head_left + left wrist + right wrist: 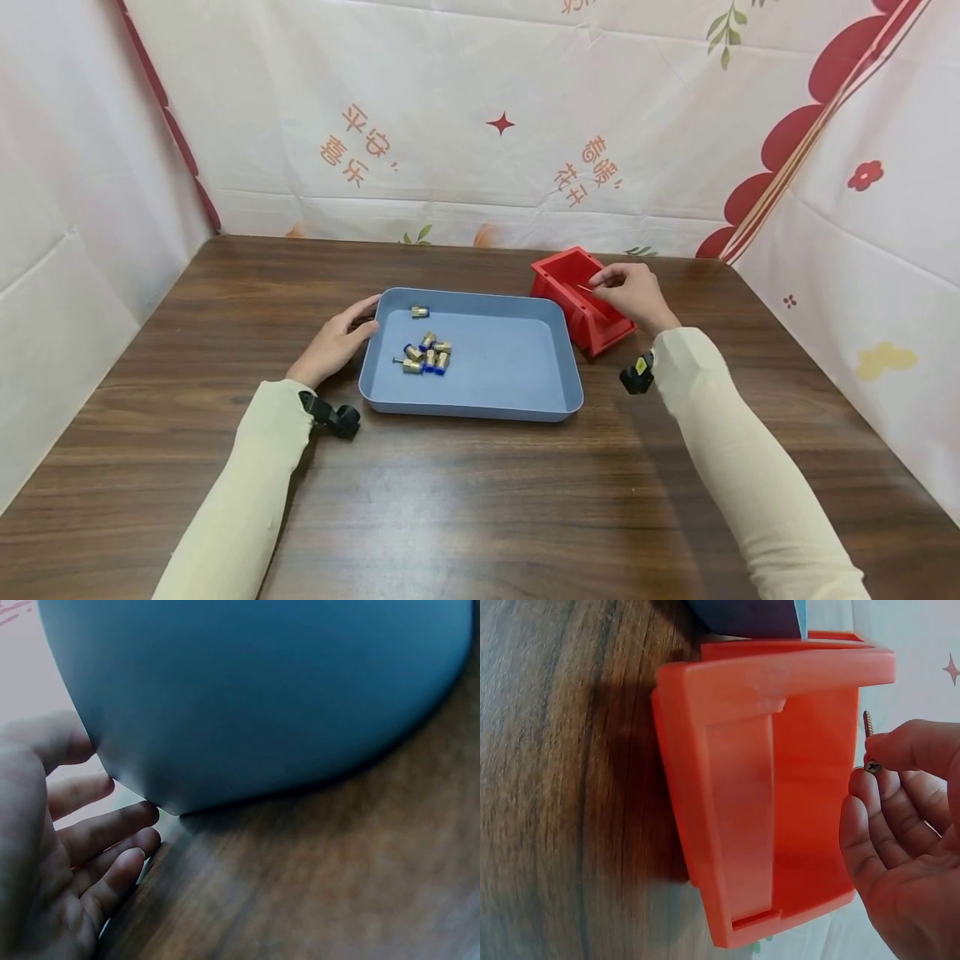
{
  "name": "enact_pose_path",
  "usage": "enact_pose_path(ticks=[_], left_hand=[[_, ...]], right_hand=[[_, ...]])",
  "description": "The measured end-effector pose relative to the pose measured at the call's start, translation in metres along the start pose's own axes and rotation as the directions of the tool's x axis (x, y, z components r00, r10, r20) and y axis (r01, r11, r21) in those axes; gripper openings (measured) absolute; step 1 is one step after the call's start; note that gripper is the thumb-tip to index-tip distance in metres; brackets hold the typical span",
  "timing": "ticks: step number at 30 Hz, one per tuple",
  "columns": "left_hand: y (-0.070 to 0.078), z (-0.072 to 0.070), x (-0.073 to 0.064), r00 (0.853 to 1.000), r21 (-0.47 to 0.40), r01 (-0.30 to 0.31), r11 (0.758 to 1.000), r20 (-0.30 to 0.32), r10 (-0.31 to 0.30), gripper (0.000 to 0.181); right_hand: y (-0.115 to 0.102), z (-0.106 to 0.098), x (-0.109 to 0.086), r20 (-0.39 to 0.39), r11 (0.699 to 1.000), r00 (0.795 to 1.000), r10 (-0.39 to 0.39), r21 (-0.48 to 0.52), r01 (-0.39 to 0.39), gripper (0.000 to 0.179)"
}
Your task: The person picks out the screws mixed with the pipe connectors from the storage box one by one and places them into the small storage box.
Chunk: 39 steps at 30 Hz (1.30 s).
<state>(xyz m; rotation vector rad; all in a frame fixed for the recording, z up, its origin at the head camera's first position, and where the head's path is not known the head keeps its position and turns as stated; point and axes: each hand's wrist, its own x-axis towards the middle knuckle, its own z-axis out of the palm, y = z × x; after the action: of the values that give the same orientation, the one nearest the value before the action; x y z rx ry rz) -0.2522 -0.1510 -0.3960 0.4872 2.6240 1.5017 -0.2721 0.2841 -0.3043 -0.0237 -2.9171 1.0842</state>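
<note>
My right hand (pixel 634 293) pinches a small screw (pixel 869 744) between thumb and fingertips, over the red bin (pixel 564 292). In the right wrist view the screw's cross-slotted head faces the camera and its threaded shank points away. My left hand (pixel 337 340) touches the left end of the blue tray (pixel 510 354) with fairly straight fingers. Inside the tray, several brass fittings (pixel 430 356) with blue collars lie in a cluster, and a lone fitting (pixel 420 312) lies near the back left. A thin screw-like piece (pixel 398 360) shows beside the cluster.
The bin stands close against the tray's right end on the brown wooden table (pixel 465 500). A printed curtain (pixel 450 125) hangs behind the table and along both sides. The bin's floor is mostly hidden.
</note>
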Motion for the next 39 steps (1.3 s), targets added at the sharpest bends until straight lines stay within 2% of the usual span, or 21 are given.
enact_pose_path(ticks=[20, 28, 39], left_hand=[[-0.001, -0.001, 0.001, 1.0, -0.007, -0.009, 1.0, 0.006, 0.009, 0.053], [-0.002, -0.002, 0.002, 1.0, -0.003, -0.01, 1.0, 0.01, 0.01, 0.053], [-0.002, -0.003, 0.002, 1.0, -0.009, -0.013, 1.0, 0.013, 0.013, 0.053]], right_hand=[[0.005, 0.002, 0.0, 0.02, 0.999, 0.999, 0.032, 0.03, -0.033, 0.032], [0.001, 0.001, 0.0, 0.02, 0.999, 0.999, 0.033, 0.03, -0.033, 0.033], [-0.017, 0.001, 0.006, 0.023, 1.0, 1.0, -0.018, 0.007, 0.018, 0.031]])
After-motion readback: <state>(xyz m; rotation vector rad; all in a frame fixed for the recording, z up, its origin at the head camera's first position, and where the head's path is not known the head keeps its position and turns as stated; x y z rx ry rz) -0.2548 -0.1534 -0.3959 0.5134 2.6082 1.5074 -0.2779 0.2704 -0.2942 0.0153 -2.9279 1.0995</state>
